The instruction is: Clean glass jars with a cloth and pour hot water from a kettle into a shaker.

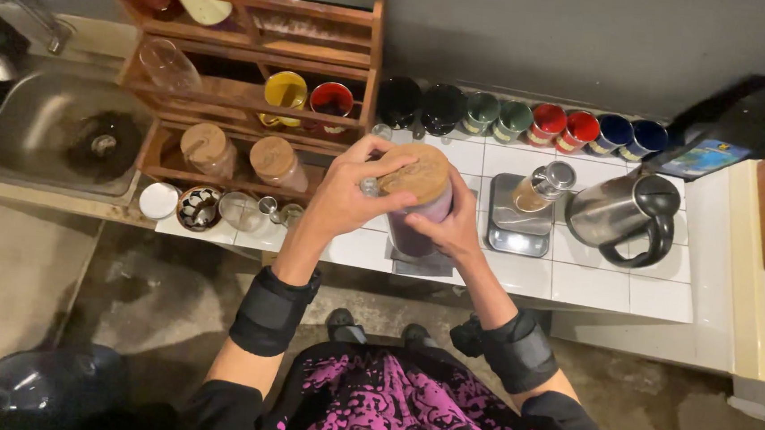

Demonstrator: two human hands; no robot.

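I take the white tiled counter (593, 288) as my landmark; it runs across the middle of my view, with the bare concrete floor below it. At the counter's left end sits the steel sink (30, 123), its dark drain in the middle. Between sink and counter centre, on the counter's back edge, stands a wooden rack (250, 53) with yellow and red cups on a shelf and two cork-lidded jars lower down. At the counter's right end I see a steel kettle (625, 214) with a black handle, and just left of it a small metal scale (518, 224) carrying a slim bottle (542, 186) laid at a tilt. Along the counter's back wall runs a row of mugs (515, 118), black, green, red and blue.

At the counter's front centre stands the jar (420, 218), purple-dark in its body, resting on a small dark square pad. Its round cork lid (417, 172) sits on top. My left hand (348, 195) is curled over the lid from the left, fingers spread around its rim and gripping it. My right hand (449, 229) wraps the jar's body from the right side, closed around it and steadying it upright. Both wrists wear black bands.

Near the counter's front left edge, below the rack, lie a white lid, a patterned small bowl (198, 207) and a clear glass (239, 209).
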